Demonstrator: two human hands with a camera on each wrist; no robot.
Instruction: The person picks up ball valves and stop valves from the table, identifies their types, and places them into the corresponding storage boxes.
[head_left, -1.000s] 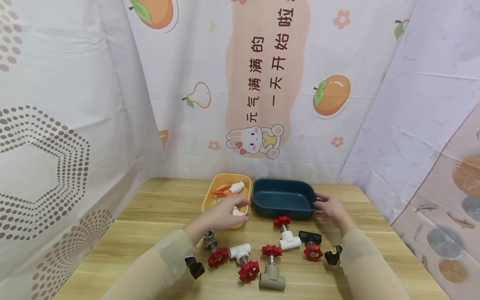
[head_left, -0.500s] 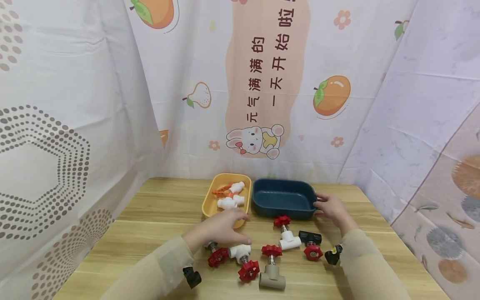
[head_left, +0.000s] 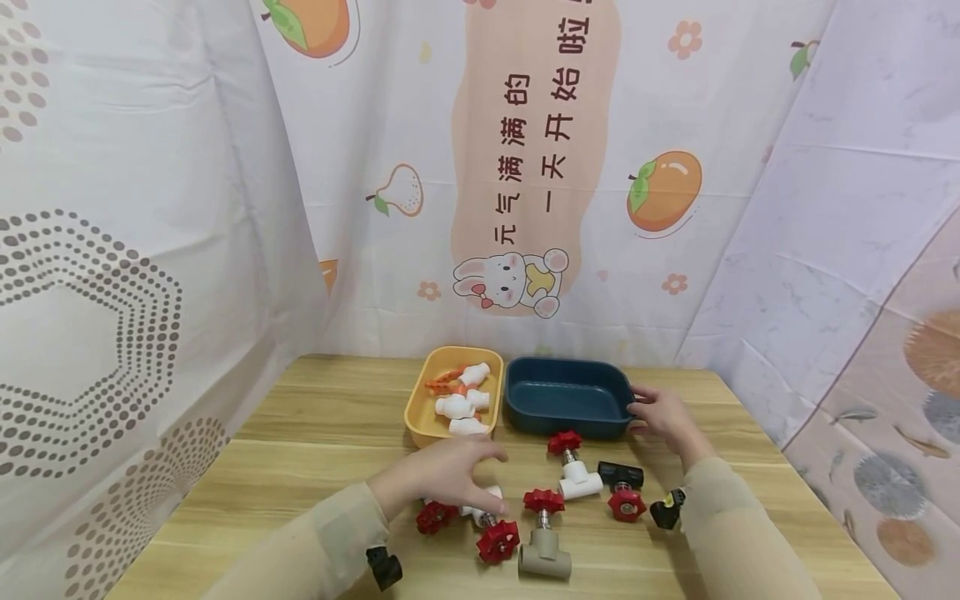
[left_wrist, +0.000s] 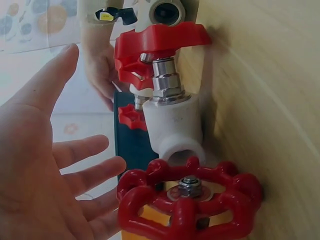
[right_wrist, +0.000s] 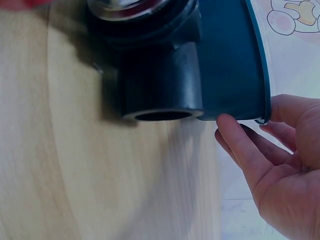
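Observation:
My left hand (head_left: 442, 475) hovers with thumb and fingers spread over two valves at the left, partly hiding them. In the left wrist view its palm (left_wrist: 30, 155) faces a red wheel handle (left_wrist: 190, 192) and a white tee-shaped valve (left_wrist: 175, 122), holding nothing. My right hand (head_left: 667, 421) holds the right end of a dark blue bin (head_left: 570, 429), its fingers at the rim and outer wall. In the right wrist view a black valve (right_wrist: 160, 82) stands before that bin. Across the front lie a white valve (head_left: 579, 482) and a grey-brown valve (head_left: 544, 557), both with red wheels.
A yellow bin (head_left: 418, 417) left of the blue one contains several white fittings (head_left: 454, 407) and orange-red parts (head_left: 442, 385). Both bins stand near the table's back edge, before a printed curtain (head_left: 405, 275). More curtain hangs along both sides.
My left hand has drawn back from over the yellow bin toward the valves, uncovering the white fittings. My right hand and the blue bin have stayed in place.

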